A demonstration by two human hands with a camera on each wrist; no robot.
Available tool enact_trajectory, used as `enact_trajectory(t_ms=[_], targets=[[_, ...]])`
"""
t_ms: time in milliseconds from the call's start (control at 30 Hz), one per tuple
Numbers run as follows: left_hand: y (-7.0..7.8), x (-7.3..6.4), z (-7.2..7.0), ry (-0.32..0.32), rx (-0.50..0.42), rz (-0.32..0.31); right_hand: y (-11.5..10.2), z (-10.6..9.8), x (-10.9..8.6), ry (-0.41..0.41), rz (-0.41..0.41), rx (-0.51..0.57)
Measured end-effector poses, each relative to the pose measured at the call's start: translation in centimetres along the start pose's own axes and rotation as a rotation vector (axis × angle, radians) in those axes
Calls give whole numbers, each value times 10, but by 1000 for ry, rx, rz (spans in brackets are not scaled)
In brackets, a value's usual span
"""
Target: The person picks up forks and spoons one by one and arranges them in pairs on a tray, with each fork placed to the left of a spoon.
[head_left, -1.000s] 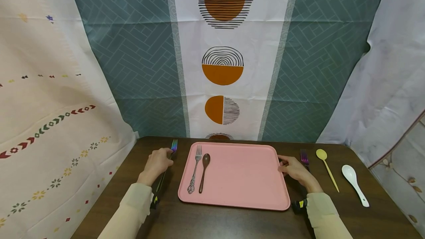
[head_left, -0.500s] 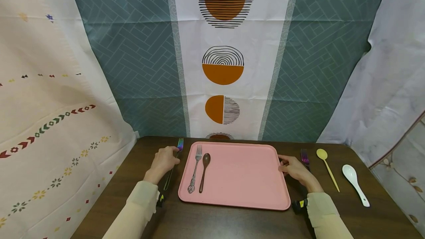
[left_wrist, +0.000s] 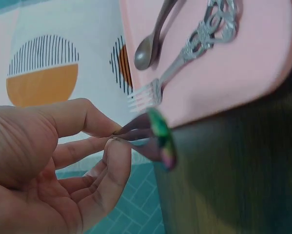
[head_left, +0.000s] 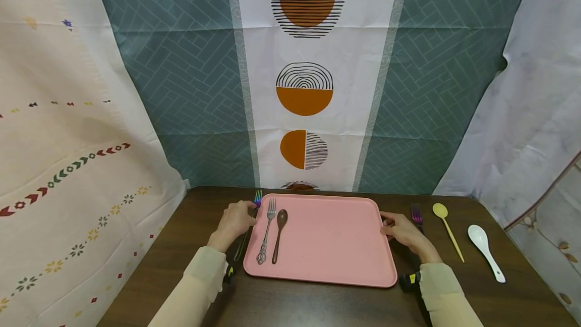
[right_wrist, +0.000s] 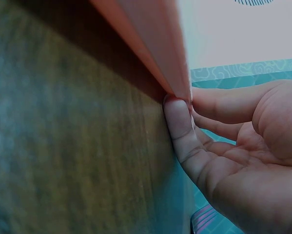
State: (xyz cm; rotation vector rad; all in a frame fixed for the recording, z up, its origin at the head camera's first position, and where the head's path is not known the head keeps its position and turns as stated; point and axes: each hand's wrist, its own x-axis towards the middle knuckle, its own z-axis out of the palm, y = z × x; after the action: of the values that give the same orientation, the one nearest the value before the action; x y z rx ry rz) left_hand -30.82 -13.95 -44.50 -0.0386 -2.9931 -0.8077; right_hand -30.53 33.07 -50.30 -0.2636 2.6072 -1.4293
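Observation:
My left hand (head_left: 236,223) pinches a rainbow-coloured metal fork (head_left: 258,198) between thumb and fingertips. The fork slants just left of the pink tray (head_left: 333,241), tines toward the back; in the left wrist view its handle end juts toward the camera. On the tray's left side lie a silver fork (head_left: 265,238) with an ornate handle and a dark brown spoon (head_left: 281,220), side by side. At the tray's right edge, my right hand (head_left: 405,232) pinches the rim, as the thumb (right_wrist: 180,117) and fingers in the right wrist view show.
Right of the tray, a purple fork (head_left: 416,214) lies partly hidden behind my right hand. Further right are a yellow spoon (head_left: 447,231) and a white spoon (head_left: 484,251). A patterned cloth (head_left: 304,74) hangs behind the dark wooden table (head_left: 290,307).
My left hand has moved right with the rainbow-coloured fork, from left of the tray to close beside its left edge. My right hand has stayed at the tray's rim.

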Motion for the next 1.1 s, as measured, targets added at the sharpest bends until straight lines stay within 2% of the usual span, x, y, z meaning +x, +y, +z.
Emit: enact_trajectory(t_ms=[400,667,1100], targets=[[15,-1,13,6,-2,52,1,1,0,-12,-5,14],[30,0,17,-39,-75,39,0,-1,0,-3,6,8],[48,0,31,-58,-88,59,-2,-1,-2,-5,11,20]])
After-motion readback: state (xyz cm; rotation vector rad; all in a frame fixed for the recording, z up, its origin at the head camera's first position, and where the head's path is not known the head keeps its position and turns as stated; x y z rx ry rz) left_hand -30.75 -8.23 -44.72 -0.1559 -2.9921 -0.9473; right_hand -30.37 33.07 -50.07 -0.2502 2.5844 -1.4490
